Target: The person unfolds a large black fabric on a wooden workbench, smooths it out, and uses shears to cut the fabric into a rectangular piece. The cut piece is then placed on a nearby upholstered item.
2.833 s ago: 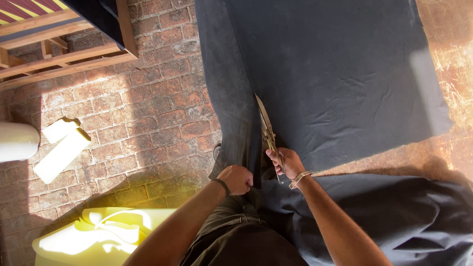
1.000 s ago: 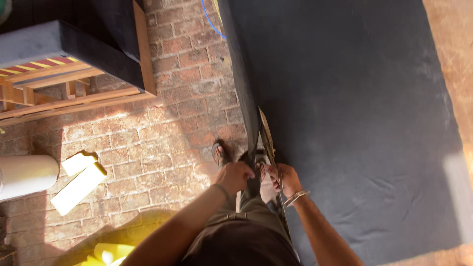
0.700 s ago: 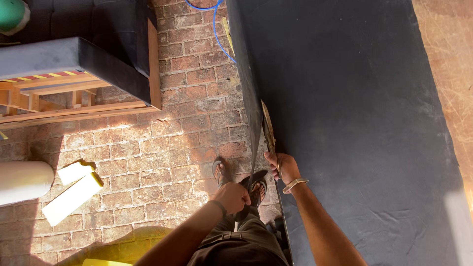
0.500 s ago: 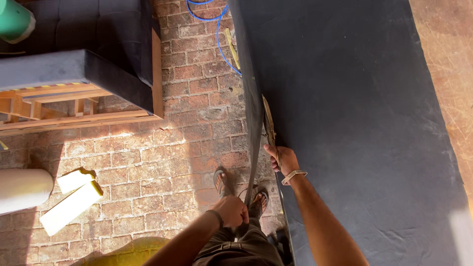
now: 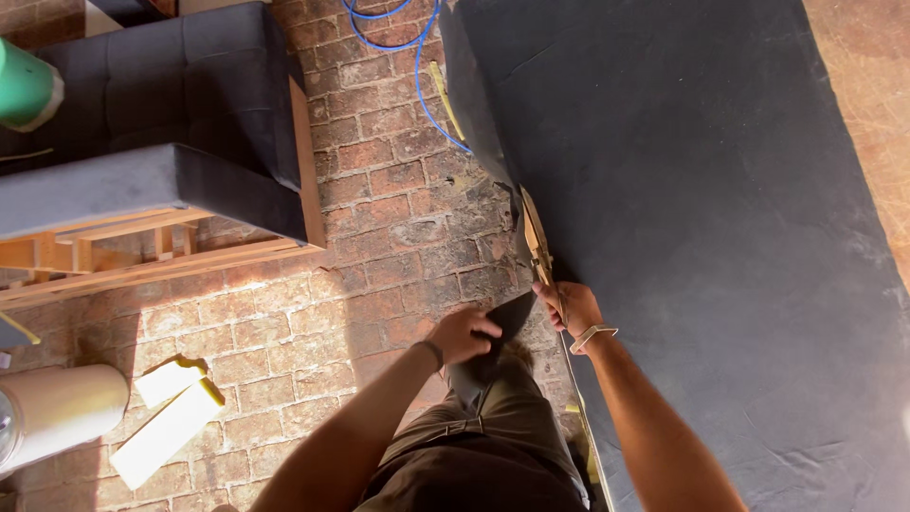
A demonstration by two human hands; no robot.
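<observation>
Right hand [image 5: 572, 305] closed round handles of long metal scissors [image 5: 536, 242], blades pointing away along edge of large dark blue fabric sheet [image 5: 701, 209] spread over tabletop. Left hand [image 5: 462, 334] pinching hanging fabric strip below edge, over brick floor [image 5: 398, 237]. Pale foam offcuts [image 5: 171, 417] lie well left.

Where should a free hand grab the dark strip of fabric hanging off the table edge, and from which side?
Grip the hanging strip just below the shears, coming from the brick-floor side, as the left hand does. It droops loose there, while the dark fabric lies flat on the table. The right hand holds the shears along the edge.
</observation>
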